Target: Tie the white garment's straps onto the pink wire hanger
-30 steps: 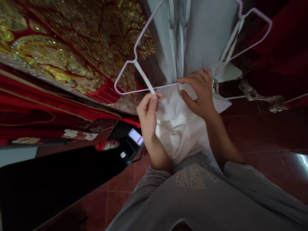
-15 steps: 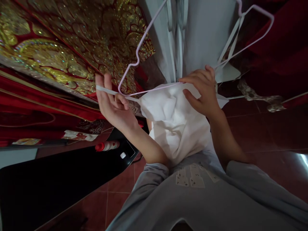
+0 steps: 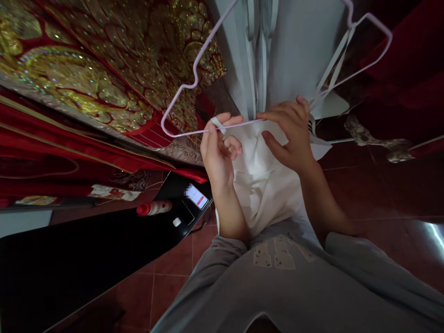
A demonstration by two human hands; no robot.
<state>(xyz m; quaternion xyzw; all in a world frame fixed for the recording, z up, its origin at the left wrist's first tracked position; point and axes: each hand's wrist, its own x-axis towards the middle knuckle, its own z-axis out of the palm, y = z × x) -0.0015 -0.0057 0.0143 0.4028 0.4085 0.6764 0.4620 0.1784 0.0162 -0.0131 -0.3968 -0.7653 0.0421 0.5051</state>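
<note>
A thin lavender clothes hanger spans the view in front of me, its lower bar running behind the fingers of my right hand. That hand lies over the bar, with the index fingertip on it and the thumb held apart below. My left hand is at the bar's left part, fingers partly curled, with a narrow white strap across them. A white cloth garment hangs beneath both hands, against my front. Further right, white strap loops hang over the hanger's other shoulder.
Sequined gold and red garments hang at left. A black table bears a red-capped bottle, a lit phone and a small white case. Pale cloth hangs ahead; dark red fabric hangs right.
My left hand has moved right along the hanger bar, bringing the strap close to my right hand. The lit phone has come into view. My right hand has barely moved.
</note>
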